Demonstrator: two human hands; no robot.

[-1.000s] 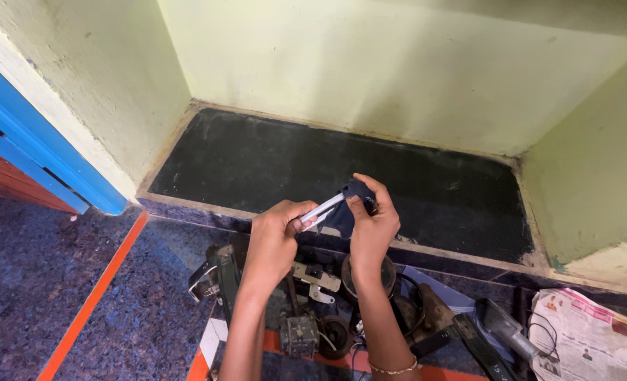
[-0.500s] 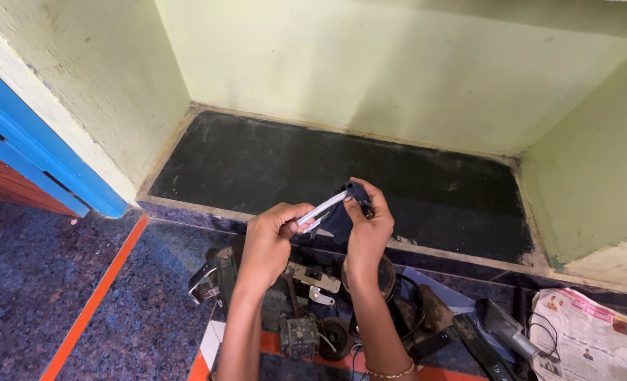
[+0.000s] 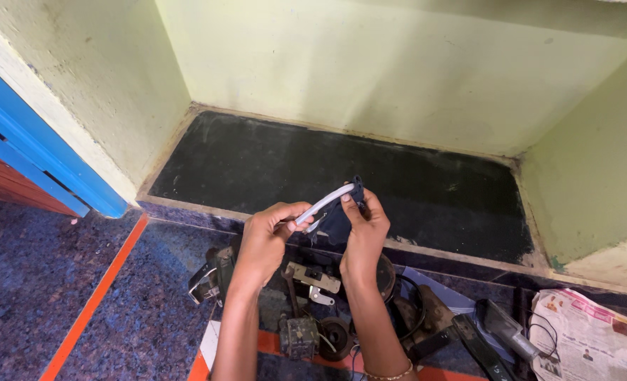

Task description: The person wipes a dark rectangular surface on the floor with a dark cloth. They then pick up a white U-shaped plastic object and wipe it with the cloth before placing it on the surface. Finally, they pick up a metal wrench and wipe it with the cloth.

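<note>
My left hand [image 3: 263,241] grips the near end of a curved silver metal lever [image 3: 323,202]. My right hand [image 3: 361,234] pinches the lever's far end where it joins a small dark part [image 3: 356,190], with a dark cloth-like piece [image 3: 335,222] hanging under it between the two hands. Both hands are held up above a pile of greasy mechanical parts on the floor. How the lever and the dark part are attached is hidden by my fingers.
Below my hands lie metal brackets [image 3: 315,276], a chrome lever [image 3: 202,280], a black round part [image 3: 336,331], cables [image 3: 416,310] and a dark tool [image 3: 480,347]. A newspaper [image 3: 587,337] lies at right. A black stone ledge [image 3: 271,159] sits in a green-walled niche; a blue door frame [image 3: 31,141] stands left.
Both hands have shifted slightly left and tilted the lever, so its far end now points higher. The right fingers have slid lower on the dark part.
</note>
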